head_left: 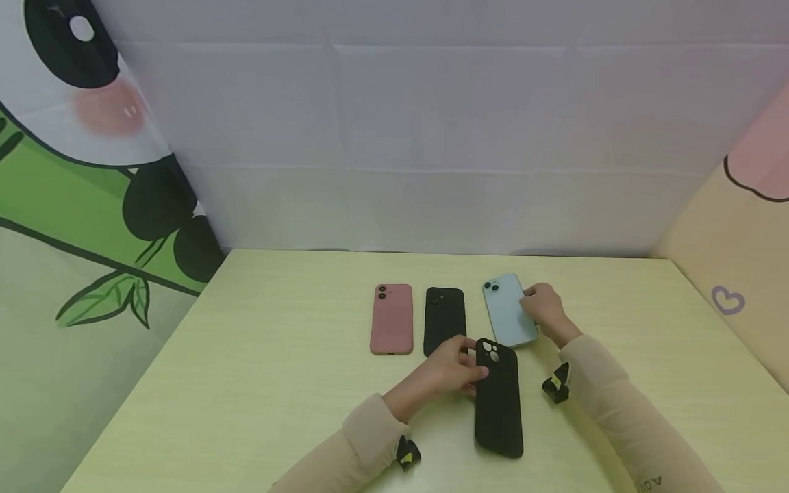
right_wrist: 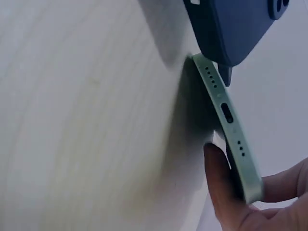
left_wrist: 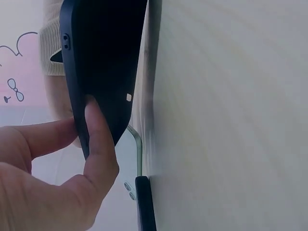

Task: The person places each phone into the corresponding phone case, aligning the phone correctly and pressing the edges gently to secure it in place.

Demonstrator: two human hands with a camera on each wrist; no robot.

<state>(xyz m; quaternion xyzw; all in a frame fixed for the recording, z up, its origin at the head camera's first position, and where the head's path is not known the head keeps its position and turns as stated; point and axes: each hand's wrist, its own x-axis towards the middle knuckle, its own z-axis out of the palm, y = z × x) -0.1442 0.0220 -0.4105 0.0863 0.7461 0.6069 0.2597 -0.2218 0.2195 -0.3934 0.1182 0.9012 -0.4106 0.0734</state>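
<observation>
A black phone case (head_left: pixel 498 404) is pinched at its left edge, near the camera cutout, between the thumb and fingers of my left hand (head_left: pixel 446 370). The left wrist view shows the hollow inside of the case (left_wrist: pixel 108 62). My right hand (head_left: pixel 545 311) grips the right edge of a light blue smartphone (head_left: pixel 511 311) that lies back up, behind the case. In the right wrist view that edge of the smartphone (right_wrist: pixel 228 120) is lifted off the table, with a thumb and fingers on opposite sides. A black smartphone (head_left: pixel 444 315) lies just beyond my left hand, which partly hides its lower end.
A pink smartphone (head_left: pixel 392 322) lies left of the black one, back up. All of them are on a pale wood table (head_left: pixel 259 383). A white cloth wall (head_left: pixel 394 137) rises behind it, with printed cartoon panels on both sides.
</observation>
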